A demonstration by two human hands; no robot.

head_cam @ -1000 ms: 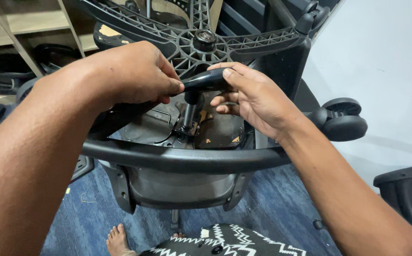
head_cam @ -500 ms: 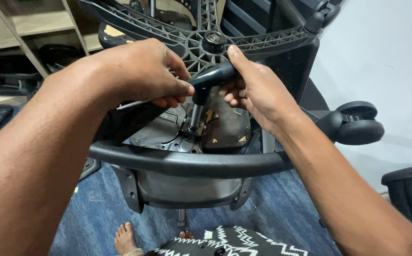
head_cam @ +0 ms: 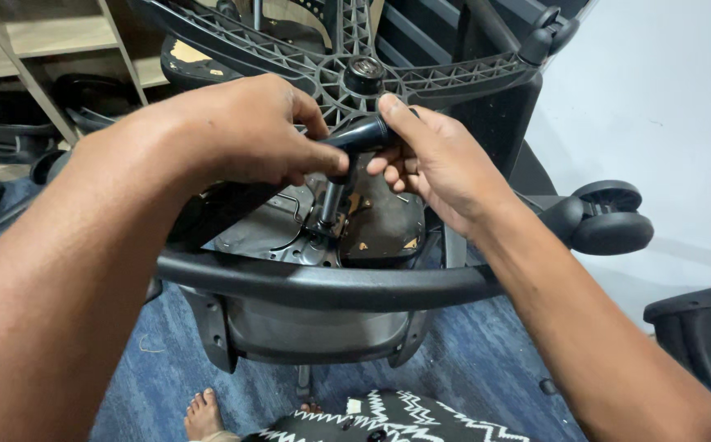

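Our left hand (head_cam: 249,131) and right hand (head_cam: 437,164) both close on a black tool handle (head_cam: 363,135) above an upturned chair's metal seat plate (head_cam: 282,233). We judge it rigid, light, smooth; best gripped at its thick end.

Left hand (head_cam: 245,131), right hand (head_cam: 437,164) both clenched

Soft, even indoor light fills the frame, brightest on the pale wall (head_cam: 666,98) at upper right. Shadows stay faint. The near forearms at the lower corners look stretched and slightly soft.
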